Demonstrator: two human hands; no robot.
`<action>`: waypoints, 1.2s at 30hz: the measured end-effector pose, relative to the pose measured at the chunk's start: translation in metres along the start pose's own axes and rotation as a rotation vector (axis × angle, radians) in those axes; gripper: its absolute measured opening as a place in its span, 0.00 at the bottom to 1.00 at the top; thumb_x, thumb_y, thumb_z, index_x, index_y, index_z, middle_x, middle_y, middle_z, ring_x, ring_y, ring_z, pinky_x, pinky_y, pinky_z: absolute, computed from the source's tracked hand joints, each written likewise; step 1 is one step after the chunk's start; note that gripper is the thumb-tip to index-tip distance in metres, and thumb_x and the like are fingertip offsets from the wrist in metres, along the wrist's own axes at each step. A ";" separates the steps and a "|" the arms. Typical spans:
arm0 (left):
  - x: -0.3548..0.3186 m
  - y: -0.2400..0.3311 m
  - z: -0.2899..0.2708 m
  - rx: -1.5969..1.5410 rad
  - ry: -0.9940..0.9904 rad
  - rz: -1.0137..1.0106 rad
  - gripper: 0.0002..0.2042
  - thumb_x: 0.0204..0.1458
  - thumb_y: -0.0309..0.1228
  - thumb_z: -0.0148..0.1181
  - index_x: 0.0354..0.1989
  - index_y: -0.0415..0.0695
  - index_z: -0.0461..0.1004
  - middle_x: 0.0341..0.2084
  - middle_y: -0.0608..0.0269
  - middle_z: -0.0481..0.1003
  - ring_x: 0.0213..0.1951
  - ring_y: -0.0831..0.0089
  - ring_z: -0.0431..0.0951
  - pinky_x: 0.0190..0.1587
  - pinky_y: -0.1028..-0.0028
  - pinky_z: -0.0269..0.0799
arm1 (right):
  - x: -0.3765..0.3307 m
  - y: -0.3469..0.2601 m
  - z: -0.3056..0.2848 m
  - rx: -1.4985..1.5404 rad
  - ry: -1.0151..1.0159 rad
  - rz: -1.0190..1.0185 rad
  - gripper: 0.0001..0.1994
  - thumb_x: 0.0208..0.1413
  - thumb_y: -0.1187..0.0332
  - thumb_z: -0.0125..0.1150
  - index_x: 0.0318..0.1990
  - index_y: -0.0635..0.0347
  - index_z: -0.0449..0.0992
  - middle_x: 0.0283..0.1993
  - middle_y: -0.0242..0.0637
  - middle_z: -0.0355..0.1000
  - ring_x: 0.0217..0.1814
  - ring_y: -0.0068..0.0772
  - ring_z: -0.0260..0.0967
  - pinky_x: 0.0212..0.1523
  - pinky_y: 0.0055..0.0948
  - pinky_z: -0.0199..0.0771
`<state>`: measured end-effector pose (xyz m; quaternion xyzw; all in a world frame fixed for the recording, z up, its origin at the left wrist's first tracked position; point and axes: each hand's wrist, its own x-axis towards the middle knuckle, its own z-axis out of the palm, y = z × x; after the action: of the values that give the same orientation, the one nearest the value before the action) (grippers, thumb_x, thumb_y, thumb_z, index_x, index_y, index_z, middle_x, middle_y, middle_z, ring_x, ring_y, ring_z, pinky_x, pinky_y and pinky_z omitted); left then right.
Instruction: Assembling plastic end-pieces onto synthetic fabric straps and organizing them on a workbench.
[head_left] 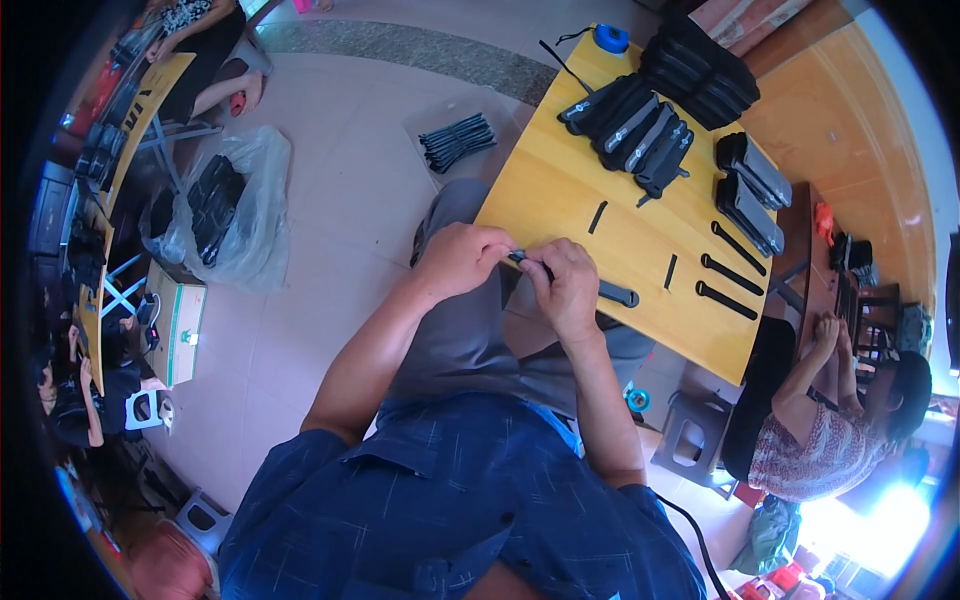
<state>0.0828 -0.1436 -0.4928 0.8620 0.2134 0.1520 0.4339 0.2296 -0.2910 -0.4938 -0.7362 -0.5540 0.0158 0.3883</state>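
Wearer's blue shirt (450, 490) and grey trousers (455, 335) sit up against the near edge of the yellow table (640, 235). Both hands work at that edge, toward the table's left corner. Left hand (462, 260) – thumb and fingertips pinching one end of a small dark piece (517, 256). Right hand (568, 285) – fingers curled, gripping the same piece from its right; palm side hidden. A dark strap (620, 294) with a rounded, holed end runs out from under the right hand over the table's near edge; can't tell if it's one part with the pinched piece.

On the table past the hands: two black strips (598, 217), short, well apart. Toward the table's right side, three black straps (733, 276) in a row, ring ends pointing left. Higher up, overlapping grey-and-black pouches (650, 135); near the right edge, stacked grey pads (750, 215). Table's far end: blue tape measure (611, 39), black stack (700, 75) beside it.

Off the table's left side, on the floor: bundled black straps (458, 142) on a clear sheet or tray. Further left of the table, clear plastic bag (268, 190) with dark contents, then a carton (182, 335). Right of the table, a seated person in a patterned top (815, 455).
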 end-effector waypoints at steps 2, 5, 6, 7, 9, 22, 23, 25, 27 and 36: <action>0.001 -0.002 0.001 0.000 0.004 -0.005 0.09 0.61 0.32 0.59 0.40 0.46 0.85 0.35 0.53 0.84 0.40 0.51 0.84 0.43 0.58 0.80 | 0.002 -0.001 -0.001 -0.005 -0.006 -0.016 0.05 0.50 0.69 0.73 0.32 0.55 0.82 0.32 0.38 0.74 0.38 0.47 0.74 0.41 0.44 0.73; 0.002 -0.003 -0.001 0.000 -0.021 -0.004 0.09 0.61 0.32 0.59 0.40 0.46 0.85 0.35 0.53 0.84 0.40 0.51 0.85 0.43 0.58 0.80 | 0.003 0.000 -0.002 0.022 -0.028 -0.004 0.05 0.49 0.69 0.73 0.32 0.55 0.82 0.32 0.38 0.74 0.38 0.47 0.74 0.42 0.44 0.73; 0.004 -0.003 -0.002 0.000 -0.020 -0.003 0.09 0.61 0.32 0.59 0.40 0.46 0.85 0.35 0.53 0.84 0.40 0.51 0.85 0.43 0.58 0.80 | 0.003 0.001 -0.003 0.022 -0.027 -0.005 0.05 0.49 0.69 0.73 0.32 0.55 0.82 0.32 0.38 0.74 0.38 0.47 0.74 0.42 0.44 0.73; 0.006 -0.004 -0.003 0.008 -0.048 0.007 0.09 0.61 0.32 0.59 0.40 0.47 0.86 0.35 0.53 0.84 0.39 0.52 0.85 0.43 0.58 0.79 | 0.002 0.002 -0.003 0.025 -0.033 -0.004 0.05 0.49 0.69 0.73 0.32 0.55 0.82 0.32 0.38 0.74 0.39 0.47 0.74 0.42 0.43 0.73; 0.010 -0.006 -0.005 0.016 -0.075 0.016 0.09 0.60 0.33 0.59 0.40 0.47 0.86 0.34 0.53 0.84 0.39 0.52 0.85 0.43 0.58 0.79 | 0.001 0.003 -0.002 0.029 -0.039 -0.003 0.05 0.49 0.69 0.73 0.32 0.55 0.82 0.32 0.37 0.74 0.39 0.46 0.74 0.42 0.43 0.73; 0.008 0.001 -0.008 0.138 -0.081 0.065 0.08 0.58 0.35 0.60 0.38 0.50 0.85 0.33 0.55 0.84 0.37 0.50 0.84 0.41 0.55 0.80 | 0.012 -0.020 -0.004 -0.092 -0.153 0.046 0.04 0.52 0.72 0.70 0.33 0.58 0.79 0.32 0.43 0.75 0.39 0.52 0.76 0.38 0.47 0.76; 0.007 0.002 -0.007 0.132 -0.073 0.064 0.08 0.58 0.34 0.60 0.38 0.49 0.84 0.33 0.55 0.84 0.37 0.50 0.84 0.41 0.55 0.79 | 0.012 -0.018 -0.005 -0.058 -0.161 0.035 0.04 0.54 0.72 0.68 0.34 0.58 0.78 0.32 0.44 0.75 0.38 0.53 0.77 0.38 0.47 0.77; 0.003 -0.003 -0.006 0.103 -0.059 0.047 0.08 0.58 0.34 0.60 0.38 0.49 0.84 0.32 0.54 0.83 0.37 0.49 0.84 0.40 0.54 0.79 | 0.014 -0.022 -0.001 -0.081 -0.167 0.026 0.04 0.55 0.71 0.67 0.35 0.58 0.78 0.32 0.45 0.75 0.38 0.54 0.77 0.39 0.48 0.77; 0.001 -0.005 -0.004 0.083 -0.048 0.033 0.07 0.58 0.34 0.60 0.37 0.49 0.84 0.32 0.53 0.83 0.36 0.48 0.84 0.40 0.53 0.79 | 0.013 -0.022 0.002 -0.098 -0.164 0.019 0.04 0.57 0.70 0.65 0.36 0.58 0.77 0.33 0.45 0.75 0.38 0.54 0.77 0.39 0.48 0.77; -0.027 -0.002 0.016 0.109 0.103 -0.025 0.11 0.63 0.36 0.59 0.49 0.45 0.76 0.31 0.47 0.82 0.36 0.45 0.82 0.37 0.51 0.77 | 0.011 -0.017 0.011 -0.218 -0.171 0.053 0.05 0.63 0.67 0.61 0.39 0.58 0.75 0.35 0.47 0.77 0.40 0.55 0.77 0.40 0.50 0.77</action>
<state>0.0664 -0.1668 -0.5062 0.8726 0.2543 0.1787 0.3768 0.2150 -0.2745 -0.4873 -0.7844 -0.5638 0.0287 0.2568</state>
